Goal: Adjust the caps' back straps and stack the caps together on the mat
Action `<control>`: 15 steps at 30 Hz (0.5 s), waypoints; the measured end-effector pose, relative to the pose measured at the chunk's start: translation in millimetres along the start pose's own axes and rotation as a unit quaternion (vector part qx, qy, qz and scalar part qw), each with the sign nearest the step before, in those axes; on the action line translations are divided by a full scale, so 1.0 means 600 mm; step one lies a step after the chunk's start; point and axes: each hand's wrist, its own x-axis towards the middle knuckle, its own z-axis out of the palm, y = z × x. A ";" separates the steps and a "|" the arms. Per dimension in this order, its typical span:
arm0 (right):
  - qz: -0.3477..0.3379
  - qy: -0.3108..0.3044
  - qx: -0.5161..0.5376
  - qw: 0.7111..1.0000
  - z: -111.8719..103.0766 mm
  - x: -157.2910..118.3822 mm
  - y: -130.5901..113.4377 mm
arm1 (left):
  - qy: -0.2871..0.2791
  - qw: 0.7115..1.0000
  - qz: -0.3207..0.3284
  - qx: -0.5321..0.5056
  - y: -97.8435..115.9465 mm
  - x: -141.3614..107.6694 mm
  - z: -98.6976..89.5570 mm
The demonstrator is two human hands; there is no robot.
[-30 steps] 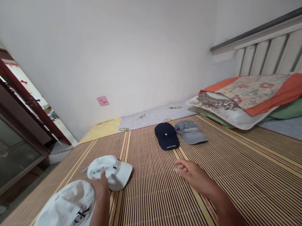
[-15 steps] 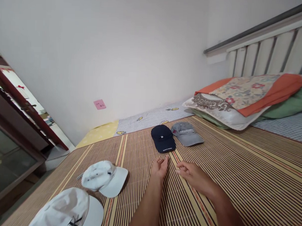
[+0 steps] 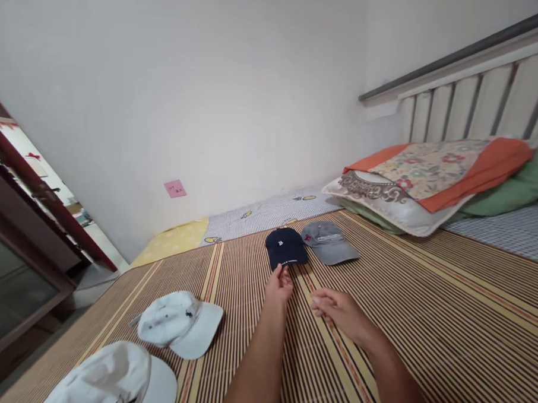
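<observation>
- The left hand [image 3: 278,285] reaches up the middle of the frame, its fingers [image 3: 282,272] pinching the brim edge of the navy cap [image 3: 285,247] — a grip at the stiff brim gives a firm hold without crushing the crown.
- That navy cap lies just above center on the striped bamboo mat [image 3: 424,315] that covers the bed, crown up, brim pointing toward the camera, which puts the brim within easy reach.
- The right hand [image 3: 338,308] rests low on the mat, just right of the left hand; its fingers are loosely curled and hold nothing, apart from any cap.
- A grey cap [image 3: 328,242] sits just beside the navy one on its right, nearly touching, also brim forward.
- At lower left lie two white caps: a smaller white cap [image 3: 178,323] with a small dark logo, and a larger white cap [image 3: 118,379] cut off by the bottom edge — well apart from the dark pair, so the caps form two colour groups.
- Stacked pillows [image 3: 430,179] lean by the slatted headboard [image 3: 474,97] at upper right, clear of the caps.
- A pink note [image 3: 175,189] is stuck low on the white wall, left of center.
</observation>
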 end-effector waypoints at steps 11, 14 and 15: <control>0.000 0.038 0.429 0.903 0.068 0.004 -0.015 | -0.154 0.971 0.132 0.124 -0.061 -0.219 -0.104; 0.053 0.013 0.455 0.889 0.085 0.002 -0.012 | -0.122 0.970 0.131 0.167 -0.053 -0.209 -0.128; 0.079 0.008 0.447 0.891 0.088 0.002 -0.010 | -0.113 0.971 0.113 0.176 -0.049 -0.204 -0.141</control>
